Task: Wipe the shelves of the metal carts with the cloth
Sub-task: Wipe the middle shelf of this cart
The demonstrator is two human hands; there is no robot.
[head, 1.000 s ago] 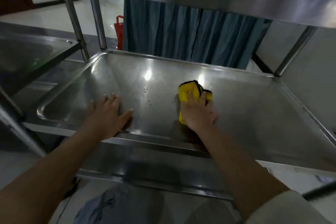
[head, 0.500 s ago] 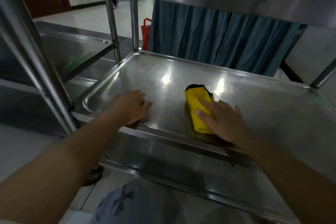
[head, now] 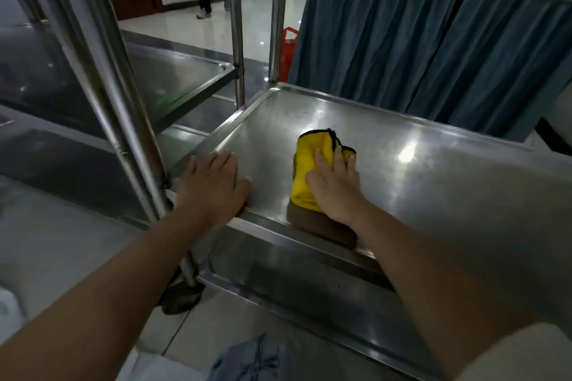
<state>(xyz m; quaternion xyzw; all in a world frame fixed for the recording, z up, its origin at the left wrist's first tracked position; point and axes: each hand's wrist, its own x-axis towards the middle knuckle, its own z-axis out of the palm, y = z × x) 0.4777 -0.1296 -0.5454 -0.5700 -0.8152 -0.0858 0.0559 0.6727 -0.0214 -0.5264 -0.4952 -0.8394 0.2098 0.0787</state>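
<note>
On the middle shelf [head: 433, 195], the right hand [head: 335, 192], fingers flat, had drawn the yellow cloth [head: 305, 170] leftward toward the flat, bracing left hand [head: 213, 185]; wiping continued.

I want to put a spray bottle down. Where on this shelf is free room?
Free: the shelf right of the cloth, up to the curtain side rim. Crowded: the near left corner, with the left hand and the right hand pressing the cloth.

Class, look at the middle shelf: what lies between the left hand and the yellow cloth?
Only bare steel shelf separates the left hand from the yellow cloth, seen in the head view.
</note>
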